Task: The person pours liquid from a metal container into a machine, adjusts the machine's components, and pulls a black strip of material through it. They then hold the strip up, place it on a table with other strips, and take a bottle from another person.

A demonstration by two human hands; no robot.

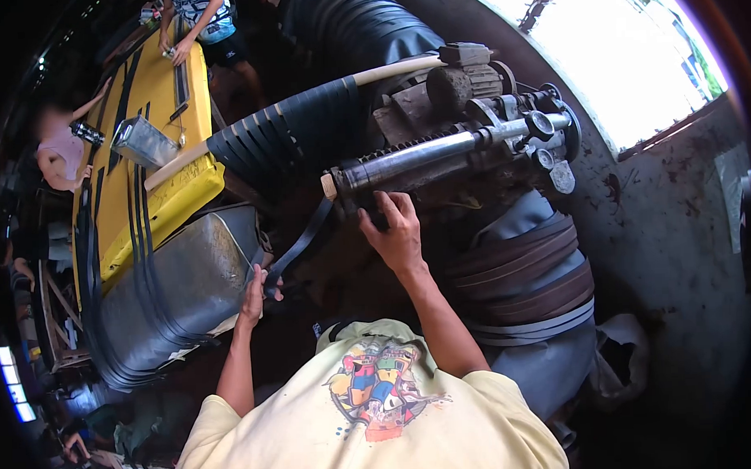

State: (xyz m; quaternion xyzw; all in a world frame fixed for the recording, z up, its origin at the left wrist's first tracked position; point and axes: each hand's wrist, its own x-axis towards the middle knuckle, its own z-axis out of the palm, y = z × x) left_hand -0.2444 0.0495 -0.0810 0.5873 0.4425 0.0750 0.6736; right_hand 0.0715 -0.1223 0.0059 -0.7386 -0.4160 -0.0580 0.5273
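A long dark strap (297,250) runs from the left end of a machine with a shiny metal roller (414,160) down to my left hand (258,295). The fingers of that hand are closed round the strap's lower end. A small light block (328,186) sits at the roller's end, just above where the strap comes out. My right hand (396,232) is close under the roller, fingers bent and apart from the thumb, with nothing seen between them.
On the left stands a yellow-topped table (160,97) with dark strips and a metal tin (145,142). A pole wrapped in black strips (285,126) spans from table to machine. Rolls bound with brown strips (521,267) stand at right. Other people work around the table.
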